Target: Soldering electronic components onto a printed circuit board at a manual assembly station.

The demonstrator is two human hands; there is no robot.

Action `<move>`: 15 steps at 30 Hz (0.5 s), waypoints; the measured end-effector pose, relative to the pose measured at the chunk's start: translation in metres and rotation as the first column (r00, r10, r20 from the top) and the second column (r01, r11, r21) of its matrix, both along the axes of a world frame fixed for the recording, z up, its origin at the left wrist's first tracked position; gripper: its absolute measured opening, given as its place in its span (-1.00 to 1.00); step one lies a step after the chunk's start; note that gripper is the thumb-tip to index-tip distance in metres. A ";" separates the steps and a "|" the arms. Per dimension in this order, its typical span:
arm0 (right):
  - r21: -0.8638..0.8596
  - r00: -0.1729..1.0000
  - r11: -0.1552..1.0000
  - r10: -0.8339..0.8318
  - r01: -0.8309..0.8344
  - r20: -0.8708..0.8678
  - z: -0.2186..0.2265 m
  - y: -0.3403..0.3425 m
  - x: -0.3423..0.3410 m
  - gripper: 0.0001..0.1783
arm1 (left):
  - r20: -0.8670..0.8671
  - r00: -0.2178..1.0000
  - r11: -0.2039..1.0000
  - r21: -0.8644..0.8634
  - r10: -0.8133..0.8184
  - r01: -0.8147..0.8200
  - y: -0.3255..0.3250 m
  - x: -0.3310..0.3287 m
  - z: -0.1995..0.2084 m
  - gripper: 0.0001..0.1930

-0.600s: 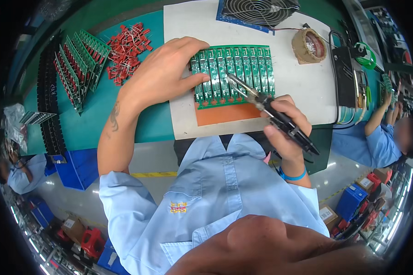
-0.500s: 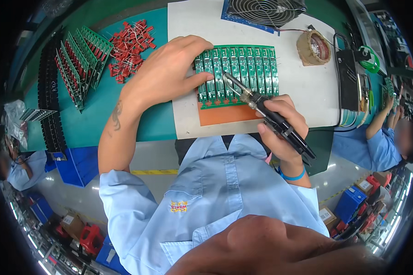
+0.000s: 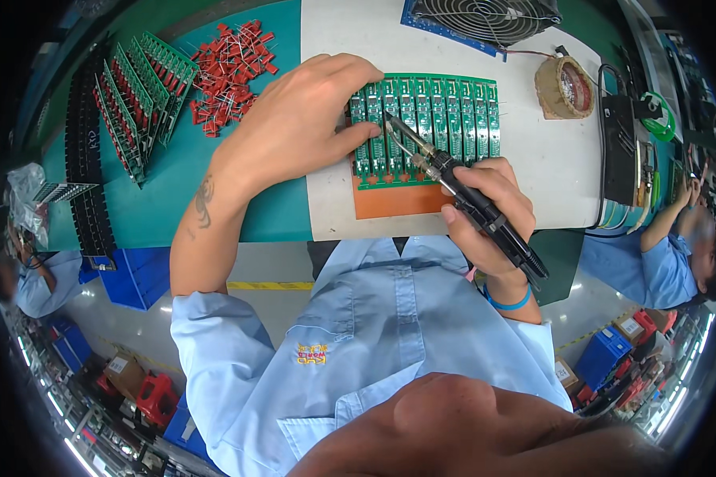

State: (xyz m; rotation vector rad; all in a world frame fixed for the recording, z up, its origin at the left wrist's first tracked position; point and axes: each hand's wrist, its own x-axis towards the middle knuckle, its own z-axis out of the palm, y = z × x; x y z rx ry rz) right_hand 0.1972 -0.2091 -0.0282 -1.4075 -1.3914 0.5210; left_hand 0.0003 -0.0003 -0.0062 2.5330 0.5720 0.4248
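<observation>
A green circuit board panel (image 3: 460, 119), divided into several narrow strips, lies on an orange pad (image 3: 394, 207) in front of me. My left hand (image 3: 298, 119) holds the panel at its left side, thumb on its face and fingers at the upper left corner. In my right hand (image 3: 497, 203) is a black soldering iron (image 3: 503, 237), gripped like a thick pen. A thin metal feed tube runs beside its tip, which points at the left strips. From this view I cannot tell whether the tip touches the board.
Red components with wire leads (image 3: 235, 67) lie heaped on the green mat. Left of them stand several populated boards (image 3: 139, 95) beside a black rack strip (image 3: 87, 151). A fan (image 3: 485, 17), a round tan pot (image 3: 555, 86) and a black tool station (image 3: 620, 151) stand beyond and right.
The bench scene has shifted slightly rightward in view. Relative to the panel, the soldering iron's tip has moved a little up and left. My left hand keeps its hold.
</observation>
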 end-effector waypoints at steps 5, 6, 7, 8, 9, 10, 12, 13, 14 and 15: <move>-0.014 1.000 1.000 0.013 -0.013 0.005 0.001 0.001 0.001 -0.47 | 0.001 1.000 1.000 -0.003 0.011 -0.011 -0.001 0.002 0.000 -0.56; -0.019 1.000 1.000 0.017 -0.016 0.008 0.002 0.001 0.001 -0.47 | 0.002 1.000 1.000 -0.002 0.013 -0.013 -0.001 0.002 0.000 -0.57; -0.019 1.000 1.000 0.017 -0.017 0.007 0.001 0.001 0.001 -0.47 | 0.002 1.000 1.000 -0.002 0.013 -0.013 -0.001 0.002 0.000 -0.57; -0.015 1.000 1.000 0.018 -0.018 0.010 0.001 0.001 0.001 -0.46 | -0.002 1.000 1.000 -0.001 0.017 -0.017 -0.002 0.002 0.000 -0.57; -0.010 1.000 1.000 0.019 -0.019 0.014 0.001 0.002 0.001 -0.46 | -0.006 1.000 1.000 0.001 0.021 -0.021 -0.002 0.001 0.000 -0.57; -0.005 1.000 1.000 0.020 -0.020 0.017 0.001 0.002 0.001 -0.46 | -0.010 1.000 1.000 0.003 0.025 -0.025 -0.002 0.001 0.000 -0.57; -0.001 1.000 1.000 0.022 -0.022 0.021 0.000 0.003 0.001 -0.46 | -0.013 0.999 1.000 0.004 0.030 -0.030 -0.002 0.001 0.000 -0.57; 0.000 0.999 1.000 0.023 -0.023 0.024 -0.001 0.003 0.001 -0.46 | -0.012 0.999 1.000 0.003 0.031 -0.031 -0.002 0.001 0.000 -0.57; 0.001 0.999 1.000 0.025 -0.025 0.027 -0.002 0.003 0.001 -0.46 | -0.012 0.999 0.999 0.003 0.032 -0.032 -0.002 0.001 -0.001 -0.57; 0.002 0.999 1.000 0.026 -0.026 0.030 -0.002 0.003 0.001 -0.46 | -0.011 0.999 0.999 0.003 0.033 -0.033 -0.002 0.000 -0.001 -0.57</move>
